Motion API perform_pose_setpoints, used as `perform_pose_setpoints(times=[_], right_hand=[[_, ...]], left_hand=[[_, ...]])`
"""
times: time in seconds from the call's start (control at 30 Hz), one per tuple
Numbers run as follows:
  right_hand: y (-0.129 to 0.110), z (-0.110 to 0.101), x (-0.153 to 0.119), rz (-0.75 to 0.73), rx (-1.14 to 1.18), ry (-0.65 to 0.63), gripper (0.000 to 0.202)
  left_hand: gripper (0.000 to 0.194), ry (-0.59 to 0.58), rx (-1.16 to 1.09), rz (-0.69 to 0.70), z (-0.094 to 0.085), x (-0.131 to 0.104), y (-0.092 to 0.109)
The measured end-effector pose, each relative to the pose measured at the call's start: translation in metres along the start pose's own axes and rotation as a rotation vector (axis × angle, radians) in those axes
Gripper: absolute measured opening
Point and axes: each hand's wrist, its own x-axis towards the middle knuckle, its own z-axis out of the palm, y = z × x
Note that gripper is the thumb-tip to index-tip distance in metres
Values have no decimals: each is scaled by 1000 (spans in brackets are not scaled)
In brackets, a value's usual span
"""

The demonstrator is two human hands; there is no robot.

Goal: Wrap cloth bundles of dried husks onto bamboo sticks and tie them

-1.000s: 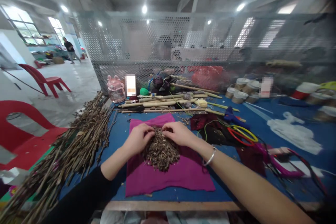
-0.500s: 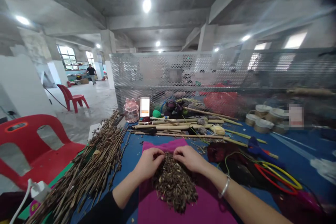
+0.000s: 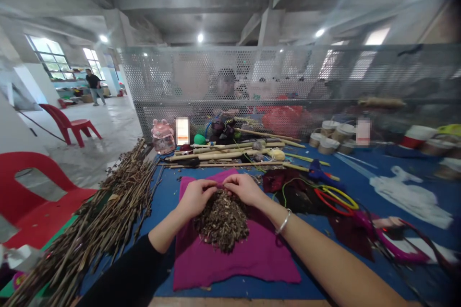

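Observation:
A magenta cloth (image 3: 266, 264) lies spread on the blue tabletop, bearing a heap of brown, dry, chopped plant bits (image 3: 223, 225). At the heap's far edge, my left hand (image 3: 197, 196) is closed, thumb and fingers pinching a fold of the cloth. Close beside it my right hand (image 3: 245, 189), with a silver bangle on the wrist, pinches the same fold. The fingertips are partly hidden behind the heap and knuckles. Part of the cloth's far edge sticks up behind both hands.
Bundled dry stalks (image 3: 118, 196) lie at left, near a red chair (image 3: 46, 201). Across the back are wooden sticks (image 3: 223, 154), a pink bottle (image 3: 163, 136) and a perforated metal screen (image 3: 194, 76). Rightward lie yellow and red rings (image 3: 340, 199), lidded tubs (image 3: 328, 145) and a white plastic bag (image 3: 406, 196).
The view has swung right and down, showing more of the cloth's near edge. Both hands have drawn closer together at the heap's far edge, with cloth now visible between the fingers.

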Motion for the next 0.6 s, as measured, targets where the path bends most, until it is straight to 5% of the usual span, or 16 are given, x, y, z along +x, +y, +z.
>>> perform_pose_setpoints(times=[0.2,0.43,0.53,0.6], right_hand=[[-10,3,-4,-19,-14,22,20],[-22,6,-10,-37,13,-35,19],[-28,6,-13,-77,28,-84,21],[-30,4,-14,-111,-21,-55,18]], left_hand=[[22,74,36,73,5,-1,5],[11,88,259,403,4,-7,9],[14,59,297,411,2,-9,14],[13,147,243,342,-16,-10,19]])
